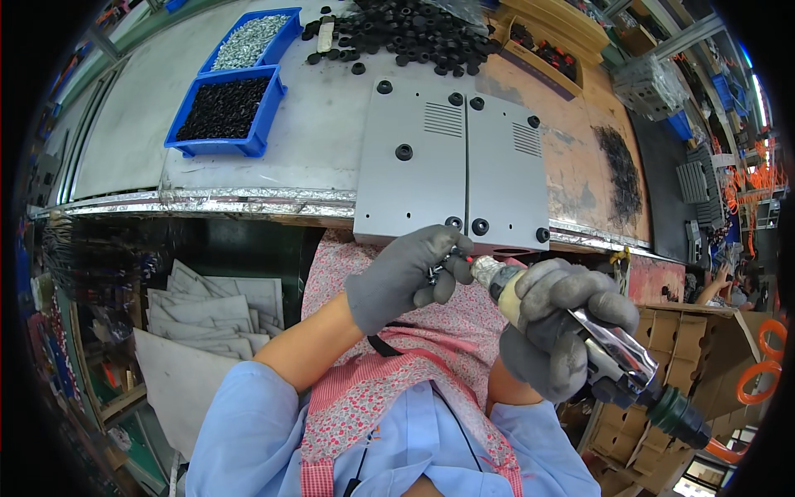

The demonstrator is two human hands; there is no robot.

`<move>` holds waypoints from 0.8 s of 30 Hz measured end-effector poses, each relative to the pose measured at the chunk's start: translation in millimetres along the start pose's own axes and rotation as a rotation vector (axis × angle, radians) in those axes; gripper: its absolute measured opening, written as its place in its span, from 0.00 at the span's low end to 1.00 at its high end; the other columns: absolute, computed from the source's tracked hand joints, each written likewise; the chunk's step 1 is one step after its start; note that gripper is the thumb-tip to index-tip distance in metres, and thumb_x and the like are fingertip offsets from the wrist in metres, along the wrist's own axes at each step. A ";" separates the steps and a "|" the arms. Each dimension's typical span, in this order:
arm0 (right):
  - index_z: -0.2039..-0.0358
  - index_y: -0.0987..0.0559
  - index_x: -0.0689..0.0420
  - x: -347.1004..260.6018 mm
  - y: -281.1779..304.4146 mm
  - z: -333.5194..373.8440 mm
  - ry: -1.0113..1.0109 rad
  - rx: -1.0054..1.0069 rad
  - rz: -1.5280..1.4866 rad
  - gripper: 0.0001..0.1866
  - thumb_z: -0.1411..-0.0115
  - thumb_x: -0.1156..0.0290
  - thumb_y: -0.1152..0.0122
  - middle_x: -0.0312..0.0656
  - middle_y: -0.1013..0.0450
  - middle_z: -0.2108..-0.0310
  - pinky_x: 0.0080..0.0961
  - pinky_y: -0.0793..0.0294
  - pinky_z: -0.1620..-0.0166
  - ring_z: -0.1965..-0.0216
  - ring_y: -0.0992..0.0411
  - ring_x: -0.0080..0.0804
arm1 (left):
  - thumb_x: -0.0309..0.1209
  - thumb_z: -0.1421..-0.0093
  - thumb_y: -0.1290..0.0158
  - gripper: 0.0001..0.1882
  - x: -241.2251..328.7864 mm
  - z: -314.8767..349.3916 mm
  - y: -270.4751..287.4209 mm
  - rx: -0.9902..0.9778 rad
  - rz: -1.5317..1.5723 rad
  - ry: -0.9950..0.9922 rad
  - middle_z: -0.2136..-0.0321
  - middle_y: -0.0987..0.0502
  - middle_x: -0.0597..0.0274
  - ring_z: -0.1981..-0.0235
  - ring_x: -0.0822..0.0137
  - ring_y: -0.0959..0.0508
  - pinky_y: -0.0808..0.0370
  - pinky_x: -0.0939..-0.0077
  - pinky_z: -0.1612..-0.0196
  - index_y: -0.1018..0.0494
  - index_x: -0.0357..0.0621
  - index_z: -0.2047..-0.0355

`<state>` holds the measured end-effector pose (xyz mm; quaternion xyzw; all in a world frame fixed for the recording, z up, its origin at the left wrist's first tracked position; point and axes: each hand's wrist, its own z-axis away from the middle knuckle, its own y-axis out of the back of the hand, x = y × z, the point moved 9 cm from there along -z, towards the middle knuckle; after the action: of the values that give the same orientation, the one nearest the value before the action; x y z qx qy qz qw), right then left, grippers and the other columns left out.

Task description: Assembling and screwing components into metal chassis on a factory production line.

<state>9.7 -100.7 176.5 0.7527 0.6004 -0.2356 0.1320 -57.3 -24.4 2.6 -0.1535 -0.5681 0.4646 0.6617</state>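
Note:
Both my hands wear grey gloves. My left hand (406, 269) is closed around a few small metal screws (435, 272), just off the near edge of two grey metal cases. My right hand (563, 323) grips an air screwdriver (617, 356), whose tip points left and ends beside my left fingers. A small red spot shows at that tip; whether a screw sits on it I cannot tell. The left grey case (414, 178) and the right grey case (507, 178) lie side by side on the table, with vent slots and several black rubber feet (403, 151) on top.
Two blue bins, one of silvery screws (252, 41) and one of small black parts (222, 109), stand at the left. Loose black rubber feet (414, 33) are heaped at the back, beside a cardboard box (542, 62). Grey plates (207, 315) lean below left; a carton (679, 381) stands right.

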 end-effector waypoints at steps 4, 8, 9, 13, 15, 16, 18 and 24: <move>0.44 0.38 0.62 0.4 -4.5 -1.2 0.002 -0.004 -0.003 0.27 0.44 0.67 0.46 0.51 0.31 0.59 0.33 0.27 0.65 0.71 0.30 0.28 | 0.54 0.40 0.52 0.28 -5.0 -2.9 8.4 -0.021 -0.010 -0.016 0.74 0.25 0.64 0.83 0.80 0.30 0.42 0.91 0.87 0.30 0.39 0.56; 0.45 0.38 0.62 -0.4 -4.1 -4.0 0.012 0.014 0.032 0.27 0.44 0.66 0.48 0.52 0.31 0.58 0.34 0.28 0.65 0.71 0.30 0.29 | 0.56 0.43 0.49 0.30 -6.5 -14.0 20.8 0.000 -0.021 -0.058 0.74 0.24 0.66 0.81 0.83 0.31 0.41 0.91 0.85 0.29 0.39 0.55; 0.45 0.37 0.62 -1.6 -4.3 -8.6 0.023 0.032 0.021 0.26 0.44 0.68 0.51 0.52 0.31 0.58 0.34 0.29 0.65 0.71 0.30 0.29 | 0.56 0.44 0.48 0.32 0.9 -12.9 26.6 0.009 -0.049 -0.019 0.73 0.25 0.68 0.77 0.80 0.29 0.34 0.86 0.80 0.30 0.38 0.54; 0.45 0.36 0.62 -7.0 4.4 -14.7 0.041 0.054 0.025 0.28 0.48 0.68 0.52 0.52 0.31 0.60 0.33 0.29 0.65 0.71 0.30 0.29 | 0.50 0.42 0.48 0.24 83.0 -2.6 56.3 0.515 -0.948 -0.569 0.73 0.28 0.64 0.72 0.67 0.27 0.29 0.72 0.69 0.28 0.45 0.54; 0.45 0.36 0.61 -7.6 7.0 -13.7 0.044 0.086 0.049 0.28 0.48 0.68 0.53 0.51 0.30 0.61 0.33 0.29 0.64 0.70 0.30 0.29 | 0.49 0.43 0.47 0.22 117.0 1.2 60.7 0.843 -1.504 -0.603 0.69 0.26 0.58 0.66 0.57 0.23 0.26 0.64 0.64 0.27 0.48 0.55; 0.44 0.36 0.60 -5.1 4.7 -13.4 0.030 0.084 0.041 0.28 0.48 0.69 0.53 0.51 0.30 0.61 0.33 0.29 0.64 0.70 0.30 0.29 | 0.48 0.44 0.47 0.20 121.1 -9.1 64.8 0.822 -1.549 -0.568 0.69 0.26 0.56 0.66 0.55 0.23 0.27 0.63 0.63 0.26 0.50 0.57; 0.44 0.36 0.59 2.0 -1.0 -10.7 -0.006 0.086 0.026 0.29 0.48 0.69 0.53 0.50 0.30 0.60 0.33 0.29 0.64 0.70 0.30 0.29 | 0.45 0.44 0.47 0.16 120.5 -32.2 78.2 0.774 -1.638 -0.485 0.67 0.26 0.54 0.65 0.52 0.24 0.27 0.62 0.63 0.25 0.52 0.60; 0.44 0.35 0.58 14.6 -5.5 -5.0 -0.090 0.047 0.019 0.28 0.49 0.70 0.51 0.49 0.30 0.61 0.33 0.29 0.65 0.71 0.31 0.30 | 0.44 0.47 0.44 0.14 131.5 16.3 79.3 0.684 -1.443 -0.577 0.73 0.24 0.61 0.72 0.61 0.23 0.27 0.67 0.68 0.23 0.52 0.64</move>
<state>7.8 -84.7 173.8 0.7499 0.5812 -0.2819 0.1432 -117.0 115.4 29.7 0.5794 -0.5015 0.0957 0.6353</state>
